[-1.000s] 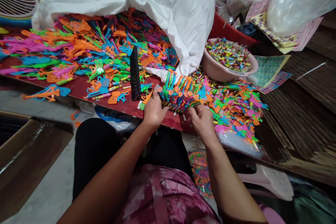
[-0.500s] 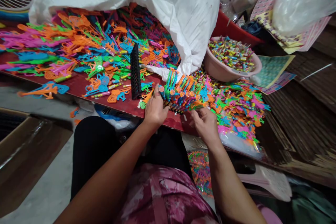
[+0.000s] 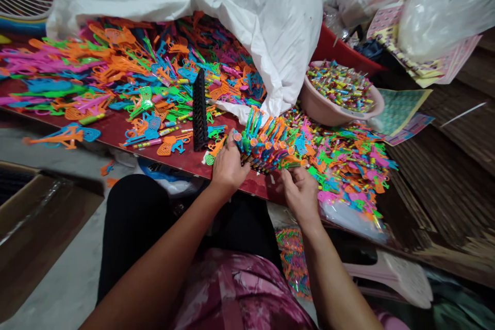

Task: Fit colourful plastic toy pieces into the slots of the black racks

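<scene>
Two hands, one pink basin point(image 3: 323, 108), one black rack point(image 3: 199, 109), perhaps hundreds of plastic toys point(image 3: 127, 72).

the white sack point(image 3: 240, 5) hides much of the toy pile point(image 3: 127, 69), cut off left.

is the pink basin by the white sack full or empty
Full. The pink basin is heaped to its rim with small multicoloured pieces, level with or slightly above the edge.

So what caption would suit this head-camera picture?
Left hand and right hand grip a black rack packed with bright plastic toys at the red table.
</scene>
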`<state>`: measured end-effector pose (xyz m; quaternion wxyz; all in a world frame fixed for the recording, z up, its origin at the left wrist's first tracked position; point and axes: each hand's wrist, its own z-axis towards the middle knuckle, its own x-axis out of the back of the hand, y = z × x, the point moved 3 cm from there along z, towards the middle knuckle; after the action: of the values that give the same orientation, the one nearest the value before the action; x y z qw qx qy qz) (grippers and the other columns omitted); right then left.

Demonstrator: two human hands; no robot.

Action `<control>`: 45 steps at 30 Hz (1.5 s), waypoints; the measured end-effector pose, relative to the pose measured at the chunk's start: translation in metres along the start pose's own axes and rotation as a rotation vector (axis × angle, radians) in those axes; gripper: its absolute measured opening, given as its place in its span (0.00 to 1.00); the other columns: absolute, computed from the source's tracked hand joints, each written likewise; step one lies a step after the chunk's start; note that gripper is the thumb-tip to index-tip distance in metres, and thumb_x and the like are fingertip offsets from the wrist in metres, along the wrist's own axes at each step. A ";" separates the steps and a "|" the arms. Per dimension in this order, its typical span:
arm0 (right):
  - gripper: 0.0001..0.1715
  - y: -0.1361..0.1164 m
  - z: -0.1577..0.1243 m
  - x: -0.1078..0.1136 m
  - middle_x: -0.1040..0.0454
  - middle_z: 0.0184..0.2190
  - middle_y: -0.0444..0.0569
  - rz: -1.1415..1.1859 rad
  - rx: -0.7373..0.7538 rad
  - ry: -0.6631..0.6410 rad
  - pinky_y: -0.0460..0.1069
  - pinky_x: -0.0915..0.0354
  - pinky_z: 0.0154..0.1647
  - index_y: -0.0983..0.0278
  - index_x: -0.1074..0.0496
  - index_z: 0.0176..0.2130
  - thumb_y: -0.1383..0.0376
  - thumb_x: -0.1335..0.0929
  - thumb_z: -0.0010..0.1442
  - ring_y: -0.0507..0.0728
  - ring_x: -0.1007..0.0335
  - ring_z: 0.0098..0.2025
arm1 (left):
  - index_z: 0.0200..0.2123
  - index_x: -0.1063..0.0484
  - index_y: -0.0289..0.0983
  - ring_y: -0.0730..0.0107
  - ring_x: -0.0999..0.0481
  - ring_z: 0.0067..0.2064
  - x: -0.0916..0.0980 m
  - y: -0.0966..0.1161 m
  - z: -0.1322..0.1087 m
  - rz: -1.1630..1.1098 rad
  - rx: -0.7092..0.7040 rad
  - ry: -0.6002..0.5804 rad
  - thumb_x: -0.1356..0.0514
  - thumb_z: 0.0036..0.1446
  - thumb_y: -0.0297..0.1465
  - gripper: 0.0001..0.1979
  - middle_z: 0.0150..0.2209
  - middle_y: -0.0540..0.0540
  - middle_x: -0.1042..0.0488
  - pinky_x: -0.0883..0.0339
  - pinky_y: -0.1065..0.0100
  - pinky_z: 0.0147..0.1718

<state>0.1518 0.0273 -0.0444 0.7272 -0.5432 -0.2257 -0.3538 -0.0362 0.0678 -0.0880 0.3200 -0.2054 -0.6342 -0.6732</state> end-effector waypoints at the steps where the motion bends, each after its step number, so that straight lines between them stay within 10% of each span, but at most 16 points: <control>1: 0.14 0.000 0.000 0.000 0.30 0.18 0.42 -0.013 0.008 0.013 0.48 0.41 0.28 0.60 0.35 0.26 0.58 0.36 0.62 0.53 0.35 0.23 | 0.66 0.53 0.28 0.51 0.26 0.55 0.000 0.000 0.000 -0.003 0.000 0.002 0.35 0.52 0.34 0.43 0.49 0.33 0.25 0.32 0.62 0.51; 30: 0.19 -0.014 0.009 0.000 0.40 0.17 0.42 -0.314 0.144 0.008 0.50 0.51 0.26 0.59 0.42 0.21 0.59 0.38 0.61 0.53 0.45 0.21 | 0.64 0.50 0.27 0.51 0.24 0.52 0.001 0.002 0.000 -0.026 -0.007 -0.007 0.36 0.52 0.33 0.40 0.47 0.34 0.24 0.31 0.61 0.50; 45: 0.19 0.001 0.013 0.002 0.30 0.17 0.47 -0.179 -0.035 -0.119 0.48 0.46 0.24 0.60 0.35 0.22 0.57 0.37 0.62 0.54 0.36 0.21 | 0.67 0.56 0.29 0.52 0.30 0.59 -0.002 -0.002 -0.001 -0.080 -0.019 0.020 0.36 0.51 0.30 0.46 0.57 0.32 0.30 0.35 0.60 0.58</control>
<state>0.1545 0.0391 -0.0396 0.6684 -0.5533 -0.3100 -0.3885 -0.0360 0.0675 -0.0904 0.2972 -0.1761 -0.6322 -0.6935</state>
